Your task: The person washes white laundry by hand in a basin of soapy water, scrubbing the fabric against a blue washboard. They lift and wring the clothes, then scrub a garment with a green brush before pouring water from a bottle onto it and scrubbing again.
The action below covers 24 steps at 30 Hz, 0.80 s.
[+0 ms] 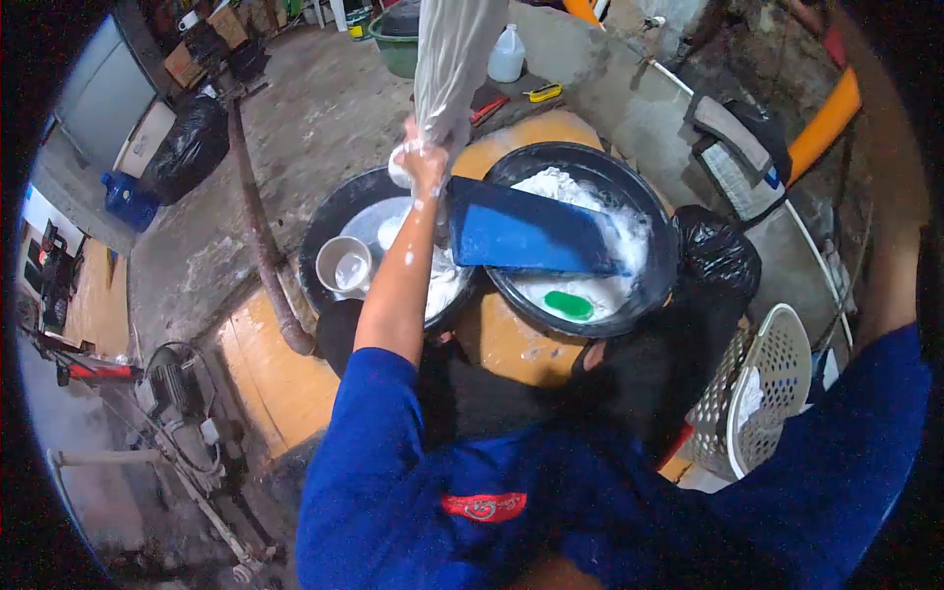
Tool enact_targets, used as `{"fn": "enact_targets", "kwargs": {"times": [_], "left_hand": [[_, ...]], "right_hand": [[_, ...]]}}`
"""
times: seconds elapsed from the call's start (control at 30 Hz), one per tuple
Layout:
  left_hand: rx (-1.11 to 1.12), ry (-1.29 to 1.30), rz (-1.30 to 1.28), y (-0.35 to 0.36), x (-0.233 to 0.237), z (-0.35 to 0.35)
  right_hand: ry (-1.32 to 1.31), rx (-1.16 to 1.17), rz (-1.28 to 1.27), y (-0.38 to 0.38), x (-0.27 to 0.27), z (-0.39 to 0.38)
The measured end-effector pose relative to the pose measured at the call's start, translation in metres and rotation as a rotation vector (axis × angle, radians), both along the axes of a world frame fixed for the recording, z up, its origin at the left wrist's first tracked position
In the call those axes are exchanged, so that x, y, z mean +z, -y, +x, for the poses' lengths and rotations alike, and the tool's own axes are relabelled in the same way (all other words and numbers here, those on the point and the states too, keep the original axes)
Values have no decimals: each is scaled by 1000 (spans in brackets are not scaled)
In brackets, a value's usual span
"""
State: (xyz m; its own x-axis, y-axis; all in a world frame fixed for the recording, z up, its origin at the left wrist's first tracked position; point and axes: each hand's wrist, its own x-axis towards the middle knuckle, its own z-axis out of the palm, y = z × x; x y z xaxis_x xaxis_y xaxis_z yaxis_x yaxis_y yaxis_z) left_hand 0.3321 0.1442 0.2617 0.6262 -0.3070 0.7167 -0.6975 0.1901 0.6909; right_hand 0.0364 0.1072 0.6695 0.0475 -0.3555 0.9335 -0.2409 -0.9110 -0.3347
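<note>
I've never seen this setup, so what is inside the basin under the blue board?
White foamy material and a green oval item show in the basin. The blue board covers its middle; whatever lies beneath board or foam cannot be seen.

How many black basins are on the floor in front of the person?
2: the left basin, with a pale dipper in it, and the right basin, partly covered by a blue board.

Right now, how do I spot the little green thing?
Find the right-hand dark basin, with the blue board across it. Look inside, at the side nearest the person's blue shirt. The green thing is the small oval by white suds; the board is blue and far bigger.
</note>
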Motion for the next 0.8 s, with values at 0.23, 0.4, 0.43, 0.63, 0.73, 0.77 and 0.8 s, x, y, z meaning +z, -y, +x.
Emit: {"fn": "enact_targets", "kwargs": {"times": [0.23, 0.4, 0.43, 0.63, 0.73, 0.77, 0.8], "left_hand": [[409, 157, 228, 13, -140, 58], [179, 264, 608, 25, -118, 131], [57, 234, 545, 25, -105, 148], [-88, 603, 210, -1, 86, 99], [-240, 524, 77, 21, 138, 69], [-498, 313, 56, 13, 161, 45], [-751, 94, 37, 7, 176, 24]], "right_hand": [[7, -213, 218, 82, -23, -186], [43, -140, 392, 137, -29, -252], [54, -71, 421, 154, -30, -258], [-131, -15, 661, 179, -124, -217], [-288, 16, 719, 120, -251, -151], [-555, 213, 617, 140, -294, -142], [-1154, -39, 758, 116, -290, -116]]}}
